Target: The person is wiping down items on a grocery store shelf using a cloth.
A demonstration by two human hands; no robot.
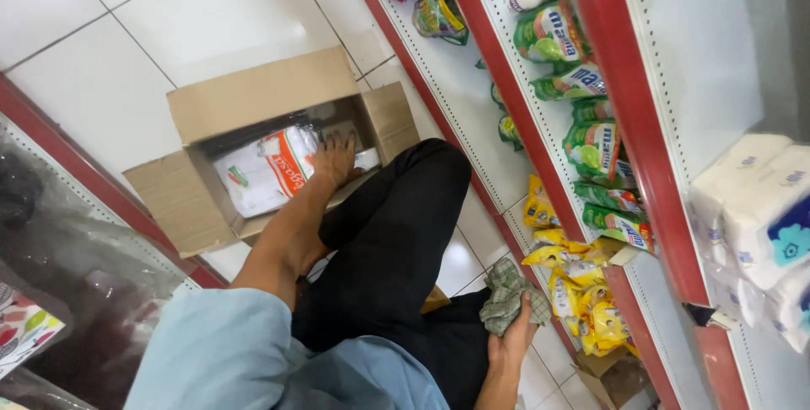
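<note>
My left hand (336, 161) reaches into an open cardboard box (253, 98) on the white tiled floor and rests, fingers spread, on a white plastic packet with orange print (270, 174) inside it. My right hand (512, 344) is low beside my knee and grips a crumpled grey-green checked cloth (506, 290). I wear a light blue sleeve and black trousers (396, 241), with my bent leg lying between the two hands.
A red-framed white shelf rack (523, 115) runs along the right, holding green pouches (591, 144), yellow packets (582, 300), a white bottle and white tissue packs (759, 216). A small open carton (609, 372) sits by the rack's base. Another red-edged unit with plastic-wrapped goods stands at left.
</note>
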